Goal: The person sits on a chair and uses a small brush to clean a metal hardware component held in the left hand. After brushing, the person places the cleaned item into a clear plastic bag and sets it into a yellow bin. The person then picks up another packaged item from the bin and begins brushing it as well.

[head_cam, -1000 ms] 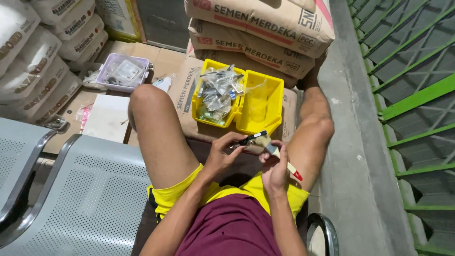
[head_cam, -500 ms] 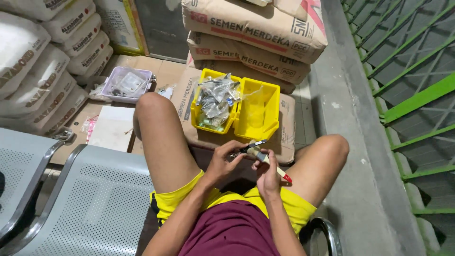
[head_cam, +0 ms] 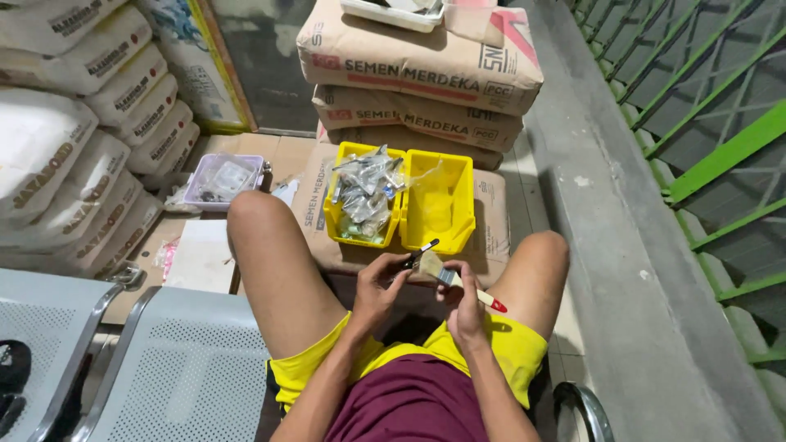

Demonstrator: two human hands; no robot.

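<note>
Between the knees, a paintbrush lies across both hands. Right hand grips its handle, red tip pointing right. Left hand pinches a small dark tool at the bristles. Beyond stand two yellow bins on sacks.

Two bins stood side by side on a sack before the knees; the left one held packets. Behind them rose stacked sacks with a tray on top. Left of the bins lay a tub, with more sacks beyond. The hands met between the thighs around a brush, the bench at left, a railing at right
</note>
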